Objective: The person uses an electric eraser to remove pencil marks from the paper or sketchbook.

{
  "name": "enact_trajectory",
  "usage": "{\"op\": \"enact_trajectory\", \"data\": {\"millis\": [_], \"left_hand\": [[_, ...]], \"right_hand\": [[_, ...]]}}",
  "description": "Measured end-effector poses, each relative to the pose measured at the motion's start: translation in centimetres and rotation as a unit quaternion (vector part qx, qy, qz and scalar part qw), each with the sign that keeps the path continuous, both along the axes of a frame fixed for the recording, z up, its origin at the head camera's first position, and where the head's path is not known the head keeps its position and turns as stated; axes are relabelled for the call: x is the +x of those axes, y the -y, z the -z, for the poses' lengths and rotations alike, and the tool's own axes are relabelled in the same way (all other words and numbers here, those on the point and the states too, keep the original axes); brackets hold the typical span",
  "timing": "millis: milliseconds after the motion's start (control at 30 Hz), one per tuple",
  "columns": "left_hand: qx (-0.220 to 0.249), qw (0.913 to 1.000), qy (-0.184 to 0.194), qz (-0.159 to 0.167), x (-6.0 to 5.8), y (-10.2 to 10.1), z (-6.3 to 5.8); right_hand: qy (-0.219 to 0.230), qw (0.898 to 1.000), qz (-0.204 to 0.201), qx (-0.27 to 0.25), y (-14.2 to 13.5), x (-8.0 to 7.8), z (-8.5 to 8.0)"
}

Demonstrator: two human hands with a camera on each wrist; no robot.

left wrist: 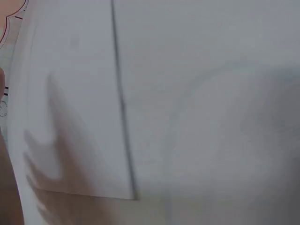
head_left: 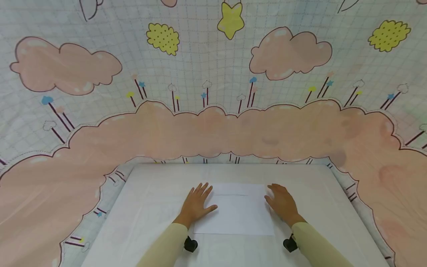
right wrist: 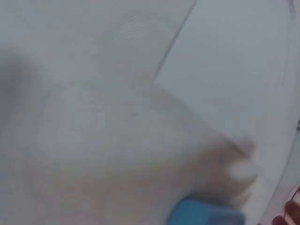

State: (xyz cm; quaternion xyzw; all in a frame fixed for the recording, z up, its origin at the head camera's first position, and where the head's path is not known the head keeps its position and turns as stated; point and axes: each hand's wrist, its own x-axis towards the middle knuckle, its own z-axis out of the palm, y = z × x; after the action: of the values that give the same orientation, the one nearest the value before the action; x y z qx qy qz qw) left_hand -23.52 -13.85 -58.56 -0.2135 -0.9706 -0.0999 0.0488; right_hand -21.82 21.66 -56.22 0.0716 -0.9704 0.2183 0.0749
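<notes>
A white sheet of paper (head_left: pixel 238 217) lies on the white tabletop in the head view, with a thin line across its far part. My left hand (head_left: pixel 197 204) is at the sheet's left edge, fingers spread and thumb stretched over the paper. Beside the right edge is my right hand (head_left: pixel 283 202), its fingers loosely bent and holding nothing. The left wrist view shows the paper (left wrist: pixel 79 117) with the hand's shadow over it. In the right wrist view a corner of the paper (right wrist: pixel 225 70) shows, with fingertips (right wrist: pixel 293 211) at the lower right.
The white table (head_left: pixel 150 215) ends at a patterned cloth (head_left: pixel 217 133) hanging behind and around it. Small black wrist devices are on the left sleeve (head_left: pixel 163 244) and right sleeve (head_left: pixel 320 244). A blurred blue thing (right wrist: pixel 201 214) shows low in the right wrist view.
</notes>
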Motion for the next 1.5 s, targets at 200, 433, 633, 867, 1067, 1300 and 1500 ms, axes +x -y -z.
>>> {"op": "enact_trajectory", "data": {"millis": [200, 433, 633, 867, 1067, 1300, 1500], "left_hand": [[0.044, 0.9984, 0.001, -0.036, 1.5, 1.2, 2.7], [0.042, 0.9982, 0.005, -0.041, 1.8, 1.4, 3.8], [0.027, 0.9980, 0.013, -0.056, 1.9, 0.9, 4.2], [0.015, 0.9980, 0.014, -0.059, 1.9, 1.0, 4.5], [0.005, 0.9977, 0.019, -0.065, 1.7, 0.8, 4.6], [0.011, 0.9977, 0.014, -0.065, 1.7, 0.9, 5.0], [0.002, 0.9979, 0.025, -0.060, 1.6, 1.0, 4.4]], "right_hand": [[0.026, 0.994, 0.106, -0.008, -2.2, 1.2, 2.0], [0.095, 0.986, 0.123, -0.052, -3.3, 2.0, 3.4], [0.102, 0.982, 0.128, -0.096, -3.2, 1.7, 3.5], [0.106, 0.980, 0.132, -0.108, -3.2, 1.4, 3.7], [0.098, 0.980, 0.136, -0.107, -2.9, 1.0, 3.5], [0.102, 0.980, 0.130, -0.108, -1.8, 0.9, 3.1], [0.103, 0.976, 0.138, -0.131, -0.8, 0.6, 3.2]]}}
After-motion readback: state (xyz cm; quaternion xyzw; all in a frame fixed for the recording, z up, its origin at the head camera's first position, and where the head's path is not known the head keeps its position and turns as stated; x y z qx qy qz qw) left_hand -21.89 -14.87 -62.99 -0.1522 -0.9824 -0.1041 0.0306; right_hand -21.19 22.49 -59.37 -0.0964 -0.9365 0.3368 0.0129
